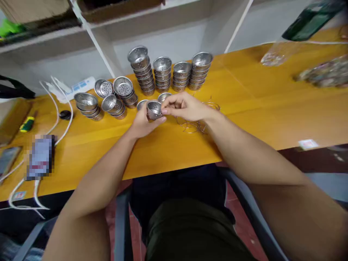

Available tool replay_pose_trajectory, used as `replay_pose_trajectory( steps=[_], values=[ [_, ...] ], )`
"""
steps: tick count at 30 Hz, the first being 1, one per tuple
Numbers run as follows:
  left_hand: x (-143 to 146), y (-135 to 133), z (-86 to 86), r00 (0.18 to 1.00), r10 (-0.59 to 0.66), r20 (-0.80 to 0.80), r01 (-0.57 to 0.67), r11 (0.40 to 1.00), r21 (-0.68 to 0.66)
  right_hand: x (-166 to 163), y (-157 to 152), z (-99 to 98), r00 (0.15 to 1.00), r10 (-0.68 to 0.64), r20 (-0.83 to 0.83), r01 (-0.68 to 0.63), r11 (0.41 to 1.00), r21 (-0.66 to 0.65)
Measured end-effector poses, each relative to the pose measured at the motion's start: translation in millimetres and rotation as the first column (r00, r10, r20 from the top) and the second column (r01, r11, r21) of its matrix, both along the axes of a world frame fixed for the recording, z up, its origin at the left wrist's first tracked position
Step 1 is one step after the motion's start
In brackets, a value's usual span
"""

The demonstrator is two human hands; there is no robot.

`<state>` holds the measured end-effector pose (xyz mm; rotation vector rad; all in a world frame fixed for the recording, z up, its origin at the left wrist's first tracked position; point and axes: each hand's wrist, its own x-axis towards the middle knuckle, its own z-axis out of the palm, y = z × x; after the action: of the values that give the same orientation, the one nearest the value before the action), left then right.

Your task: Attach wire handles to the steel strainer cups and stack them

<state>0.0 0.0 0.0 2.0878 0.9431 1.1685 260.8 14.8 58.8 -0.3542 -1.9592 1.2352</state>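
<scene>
My left hand is wrapped round a small perforated metal cup, its mouth tilted up toward me. At the cup's right rim, my right hand has thumb and fingers pinched together. Whatever sits in that pinch is too small to make out. Thin bent wires lie in a loose tangle on the table under and beside my right wrist. Just behind the held cup another metal cup shows, partly covered by my fingers, and one more lies partly hidden by my left hand.
Tall stacks of perforated cups line the back of the yellow table; shorter leaning stacks stand left. Further left are a power strip, white cables and a phone. A plastic bag is at the right.
</scene>
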Motion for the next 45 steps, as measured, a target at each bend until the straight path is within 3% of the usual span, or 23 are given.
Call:
replay_pose_trajectory(
  steps=[11, 15, 20, 25, 28, 31, 34, 40, 45],
  values=[
    [-4.1, 3.1, -5.1, 0.999, -0.031, -0.040, 0.034, 0.996, 0.078, 0.6, 1.4, -7.8, 1.000, 0.004, 0.003, -0.003, 0.999, -0.038],
    [-10.3, 5.2, -5.3, 0.998, -0.014, -0.068, 0.026, 0.983, 0.179, 1.4, 0.0, -5.8, 1.000, -0.017, 0.008, 0.017, 0.999, 0.035],
    [-10.2, 6.6, -5.8, 0.998, 0.011, -0.064, 0.002, 0.978, 0.211, 5.9, -1.1, -3.9, 0.998, -0.011, 0.059, 0.003, 0.991, 0.131],
    [-9.4, 13.5, -7.1, 0.996, 0.075, -0.045, -0.061, 0.965, 0.254, 4.6, -4.5, -10.9, 0.972, -0.220, 0.081, 0.202, 0.961, 0.187],
    [-11.8, 20.0, -10.9, 0.995, 0.097, -0.010, -0.090, 0.952, 0.292, 2.7, -6.1, -13.0, 0.928, -0.368, 0.066, 0.342, 0.907, 0.244],
    [-12.8, 23.8, -15.7, 0.996, 0.084, 0.024, -0.087, 0.948, 0.307, 2.8, -6.1, -12.3, 0.908, -0.417, 0.047, 0.373, 0.853, 0.364],
    [-11.3, 23.0, -17.8, 0.997, 0.064, 0.040, -0.073, 0.952, 0.298, 2.9, -5.2, -13.9, 0.905, -0.419, 0.065, 0.353, 0.829, 0.435],
    [-9.1, 14.5, -9.5, 0.999, -0.010, 0.030, 0.000, 0.943, 0.333, -3.7, -3.8, -24.8, 0.944, -0.322, 0.075, 0.244, 0.834, 0.495],
    [-20.0, 22.9, -6.1, 0.990, 0.114, 0.080, -0.135, 0.929, 0.344, -5.4, -4.1, -24.4, 0.930, -0.368, 0.018, 0.324, 0.839, 0.438]
  ],
)
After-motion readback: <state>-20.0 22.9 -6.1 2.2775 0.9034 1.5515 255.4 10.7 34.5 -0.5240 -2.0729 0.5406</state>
